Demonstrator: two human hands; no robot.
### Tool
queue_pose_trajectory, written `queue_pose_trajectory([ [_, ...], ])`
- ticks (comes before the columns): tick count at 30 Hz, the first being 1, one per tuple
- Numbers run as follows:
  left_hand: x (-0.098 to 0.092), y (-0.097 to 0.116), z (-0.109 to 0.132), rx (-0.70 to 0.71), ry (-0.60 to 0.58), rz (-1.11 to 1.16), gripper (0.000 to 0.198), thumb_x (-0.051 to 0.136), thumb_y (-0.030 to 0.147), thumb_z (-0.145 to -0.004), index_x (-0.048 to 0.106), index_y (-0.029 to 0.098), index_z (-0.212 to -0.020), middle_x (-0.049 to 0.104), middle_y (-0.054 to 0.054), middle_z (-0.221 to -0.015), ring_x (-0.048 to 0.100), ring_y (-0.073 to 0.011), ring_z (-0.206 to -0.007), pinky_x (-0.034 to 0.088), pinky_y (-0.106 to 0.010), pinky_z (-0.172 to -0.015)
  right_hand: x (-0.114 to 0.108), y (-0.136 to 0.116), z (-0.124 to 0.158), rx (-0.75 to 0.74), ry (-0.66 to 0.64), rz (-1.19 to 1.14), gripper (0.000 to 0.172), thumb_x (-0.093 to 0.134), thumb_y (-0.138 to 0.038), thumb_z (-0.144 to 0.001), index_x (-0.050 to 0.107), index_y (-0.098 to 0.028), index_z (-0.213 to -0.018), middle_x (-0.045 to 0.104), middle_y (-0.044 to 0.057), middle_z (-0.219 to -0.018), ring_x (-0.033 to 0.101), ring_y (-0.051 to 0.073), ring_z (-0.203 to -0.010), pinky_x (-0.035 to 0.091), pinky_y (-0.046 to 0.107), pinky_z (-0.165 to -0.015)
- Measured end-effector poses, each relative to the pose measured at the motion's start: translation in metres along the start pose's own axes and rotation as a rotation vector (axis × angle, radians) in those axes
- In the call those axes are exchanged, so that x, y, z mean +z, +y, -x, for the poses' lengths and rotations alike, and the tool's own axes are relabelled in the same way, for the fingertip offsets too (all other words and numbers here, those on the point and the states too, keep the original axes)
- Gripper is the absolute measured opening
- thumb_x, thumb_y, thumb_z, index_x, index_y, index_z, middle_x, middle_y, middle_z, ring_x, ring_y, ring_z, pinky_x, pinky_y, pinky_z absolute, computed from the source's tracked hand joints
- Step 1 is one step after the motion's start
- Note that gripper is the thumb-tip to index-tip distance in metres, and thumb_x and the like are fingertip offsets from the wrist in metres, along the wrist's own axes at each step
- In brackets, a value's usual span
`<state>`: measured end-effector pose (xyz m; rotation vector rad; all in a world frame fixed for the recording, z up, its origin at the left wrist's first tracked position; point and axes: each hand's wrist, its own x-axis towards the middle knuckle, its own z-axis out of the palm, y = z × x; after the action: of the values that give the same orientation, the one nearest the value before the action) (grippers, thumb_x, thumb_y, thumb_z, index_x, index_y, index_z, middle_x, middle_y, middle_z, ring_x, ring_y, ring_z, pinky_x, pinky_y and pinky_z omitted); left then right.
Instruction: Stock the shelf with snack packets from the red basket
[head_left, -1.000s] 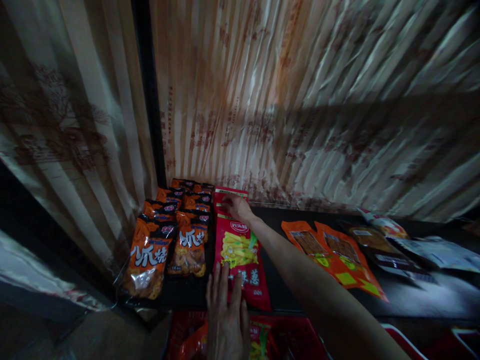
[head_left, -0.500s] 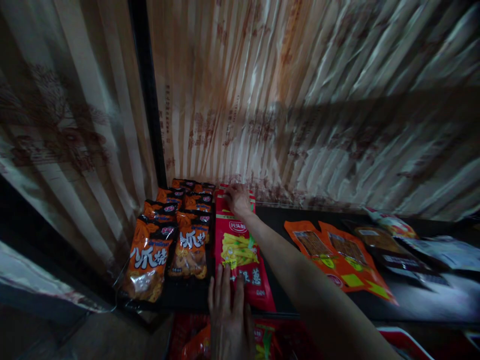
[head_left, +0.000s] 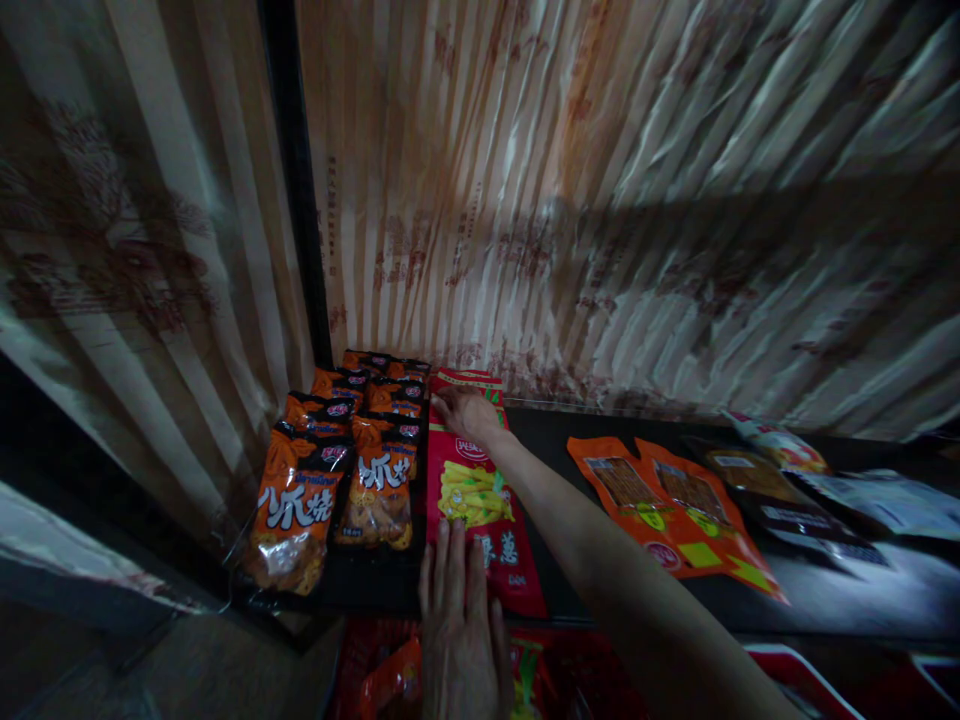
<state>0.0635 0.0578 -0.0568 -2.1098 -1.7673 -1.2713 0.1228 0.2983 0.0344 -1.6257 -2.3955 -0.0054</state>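
A stack of red snack bags [head_left: 476,490] with yellow sticks printed on them lies on the black shelf. My left hand [head_left: 461,620] rests flat on the near end of the front bag, fingers stretched out and slightly apart. Reaching across from the lower right, my right hand [head_left: 472,418] lies over the far part of the red bags. Its fingers are bent and close together at the left edge of a bag; the palm hides part of their grip. Just left of the red bags are several orange and black snack bags [head_left: 375,485] in two overlapping rows.
Two orange packets [head_left: 679,515] lie to the right on the black shelf [head_left: 551,450], with dark and white packages [head_left: 885,500] beyond. Below the shelf edge is a red basket [head_left: 589,680] holding more bags. A black post [head_left: 296,180] and pleated curtains [head_left: 480,200] stand behind.
My right hand has drawn slightly towards me and left, exposing more of the red bags' far end. My left hand stays on the near end, a little higher in view.
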Motion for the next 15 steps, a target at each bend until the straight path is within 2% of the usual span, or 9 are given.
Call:
queue_pose_trajectory([
  [3,-0.001,-0.004,0.0,0.058,-0.041,-0.063,0.056,0.047,0.019,-0.084,0.036,0.02,-0.139,0.036,-0.009,-0.147,0.024,-0.0238,-0.138,0.038,-0.043,-0.103,0.005,-0.006,0.008,-0.03,0.001,0.005,0.044,0.031,-0.049,-0.093,0.059,-0.023,-0.113,0.062,0.009,-0.118,0.053,0.024,-0.112,0.038,0.033,-0.093],
  [7,-0.001,-0.003,-0.001,0.049,-0.03,-0.094,0.052,0.048,0.022,-0.085,0.041,0.021,-0.136,0.041,-0.008,-0.144,0.025,-0.0258,-0.137,0.036,-0.046,-0.103,0.01,-0.011,0.011,-0.052,0.025,0.001,0.042,0.031,-0.044,-0.094,0.058,-0.021,-0.116,0.06,0.011,-0.121,0.05,0.024,-0.117,0.034,0.036,-0.099],
  [12,-0.003,0.002,-0.003,0.013,0.013,-0.047,0.047,0.047,0.023,-0.086,0.046,0.019,-0.132,0.044,-0.009,-0.142,0.026,-0.0261,-0.137,0.033,-0.047,-0.105,-0.006,-0.001,0.016,-0.068,0.107,-0.042,0.044,0.025,-0.036,-0.097,0.052,-0.017,-0.126,0.053,0.01,-0.132,0.041,0.019,-0.127,0.03,0.032,-0.106],
  [15,-0.003,0.002,-0.002,-0.002,0.012,-0.029,0.047,0.046,0.023,-0.086,0.045,0.018,-0.133,0.044,-0.01,-0.141,0.026,-0.0263,-0.137,0.032,-0.048,-0.105,-0.015,0.011,0.039,-0.045,0.224,-0.094,0.049,0.03,-0.042,-0.094,0.053,-0.013,-0.127,0.046,0.013,-0.139,0.031,0.023,-0.135,0.025,0.038,-0.11],
])
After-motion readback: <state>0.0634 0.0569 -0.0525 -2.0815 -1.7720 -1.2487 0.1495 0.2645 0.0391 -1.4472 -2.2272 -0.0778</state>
